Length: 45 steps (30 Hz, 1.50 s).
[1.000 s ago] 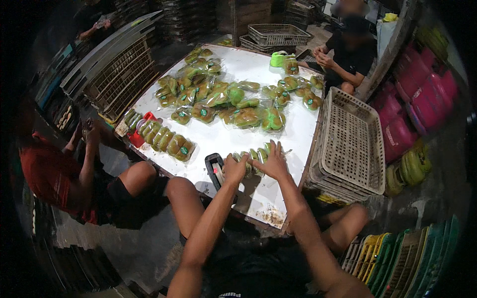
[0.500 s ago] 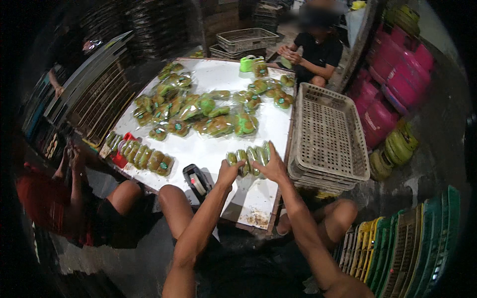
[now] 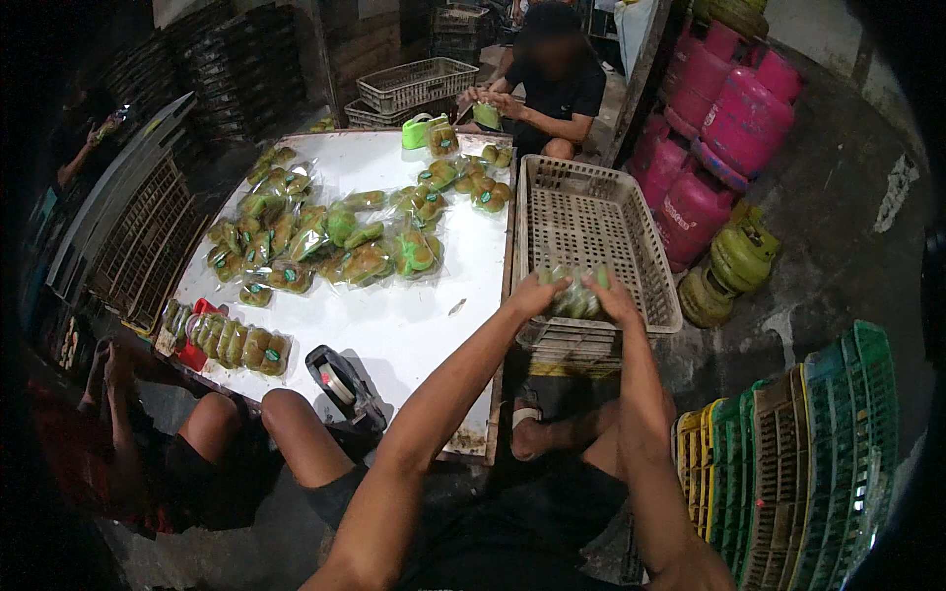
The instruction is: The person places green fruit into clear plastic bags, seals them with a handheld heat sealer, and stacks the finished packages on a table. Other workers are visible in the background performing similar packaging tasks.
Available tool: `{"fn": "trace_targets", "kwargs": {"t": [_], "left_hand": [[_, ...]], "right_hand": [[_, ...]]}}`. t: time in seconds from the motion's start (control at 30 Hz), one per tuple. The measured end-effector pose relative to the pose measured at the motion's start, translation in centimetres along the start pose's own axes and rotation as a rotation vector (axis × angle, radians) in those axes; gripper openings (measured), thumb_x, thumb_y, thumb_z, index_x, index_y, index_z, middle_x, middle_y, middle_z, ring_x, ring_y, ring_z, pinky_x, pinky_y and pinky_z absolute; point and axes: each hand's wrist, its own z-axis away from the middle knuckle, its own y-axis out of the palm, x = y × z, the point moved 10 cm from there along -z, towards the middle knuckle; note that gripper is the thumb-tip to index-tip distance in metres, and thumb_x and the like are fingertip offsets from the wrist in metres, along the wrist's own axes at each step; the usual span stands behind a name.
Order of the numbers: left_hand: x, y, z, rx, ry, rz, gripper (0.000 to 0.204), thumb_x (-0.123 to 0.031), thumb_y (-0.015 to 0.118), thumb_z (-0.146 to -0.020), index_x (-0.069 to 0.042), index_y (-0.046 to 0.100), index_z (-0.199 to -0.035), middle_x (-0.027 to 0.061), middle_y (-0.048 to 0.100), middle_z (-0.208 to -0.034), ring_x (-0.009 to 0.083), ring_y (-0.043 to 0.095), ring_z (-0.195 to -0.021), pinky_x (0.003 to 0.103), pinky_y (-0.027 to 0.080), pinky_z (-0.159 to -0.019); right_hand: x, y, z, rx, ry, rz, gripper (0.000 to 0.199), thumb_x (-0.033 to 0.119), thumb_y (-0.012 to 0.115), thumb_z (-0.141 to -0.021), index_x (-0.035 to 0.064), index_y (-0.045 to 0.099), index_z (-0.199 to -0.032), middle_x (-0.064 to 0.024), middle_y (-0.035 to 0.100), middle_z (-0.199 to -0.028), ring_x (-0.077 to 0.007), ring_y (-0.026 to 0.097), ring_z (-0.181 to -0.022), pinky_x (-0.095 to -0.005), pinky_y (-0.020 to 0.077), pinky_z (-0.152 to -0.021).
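Left hand (image 3: 538, 294) and right hand (image 3: 619, 300), part-closed on one clear-wrapped green pack (image 3: 574, 298).
Pack at near rim of pale crate (image 3: 667, 286), right of white surface (image 3: 419, 330); from where I stand, hard squeezing might dent contents, slack fingers might drop it.

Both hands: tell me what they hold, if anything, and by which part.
A clear-wrapped green pack, held over the near end of the beige crate: left hand at its left end, right hand at its right end.
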Motion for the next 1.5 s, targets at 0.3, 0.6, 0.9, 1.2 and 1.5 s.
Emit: {"fn": "trace_targets", "kwargs": {"t": [0.3,0.6,0.9,1.2,1.5], "left_hand": [[-3.4,-10.0,18.4,0.070,0.038,-0.205,0.068,-0.049,0.067,-0.091,0.004,0.055,-0.132,0.0187,0.065,-0.121,0.0248,0.064,-0.105,0.035,0.051,-0.092],[-2.7,-33.1,37.6,-0.617,0.088,-0.096,0.046,-0.027,0.068,-0.094,0.001,0.057,-0.129,0.0124,0.067,-0.116,0.0197,0.063,-0.107,0.034,0.049,-0.093],[8.1,-57.8,42.6,-1.085,-0.117,-0.675,0.042,-0.026,0.065,-0.091,0.004,0.060,-0.119,0.0228,0.066,-0.111,0.0335,0.065,-0.101,0.041,0.051,-0.089],[17.7,-65.2,36.8,-0.897,-0.591,-0.893,0.042,-0.026,0.064,-0.084,-0.003,0.062,-0.118,0.0269,0.060,-0.115,0.0425,0.060,-0.109,0.050,0.049,-0.094],[15.4,-67.8,37.1,-0.952,-0.726,-1.058,0.103,-0.038,0.090,-0.057,-0.009,0.042,-0.143,0.0198,0.035,-0.145,0.0405,0.033,-0.139,0.060,0.028,-0.110]], "right_hand": [[0.7,3.1,2.6,-0.071,0.098,0.476,0.106,0.080,0.049,-0.082,0.0027,0.032,-0.151,-0.0235,0.030,-0.156,-0.0410,0.035,-0.141,-0.0574,0.0317,-0.112],[26.2,20.1,13.8,0.454,-0.537,-0.624,0.062,0.044,0.059,-0.097,0.0002,0.046,-0.138,-0.0159,0.061,-0.125,-0.0262,0.062,-0.112,-0.0374,0.0500,-0.094],[41.6,40.8,26.0,1.348,-0.293,-0.843,0.054,0.041,0.049,-0.103,-0.0001,0.043,-0.137,-0.0193,0.061,-0.123,-0.0276,0.063,-0.110,-0.0416,0.0520,-0.091],[40.2,57.6,21.9,1.024,-0.158,-0.343,0.086,0.056,0.071,-0.083,0.0052,0.033,-0.143,-0.0198,0.045,-0.138,-0.0307,0.051,-0.121,-0.0439,0.0507,-0.087],[39.5,59.5,20.1,0.932,-0.056,-0.234,0.097,0.053,0.071,-0.082,-0.0006,0.021,-0.145,-0.0240,0.045,-0.138,-0.0326,0.051,-0.122,-0.0493,0.0529,-0.079]]}}
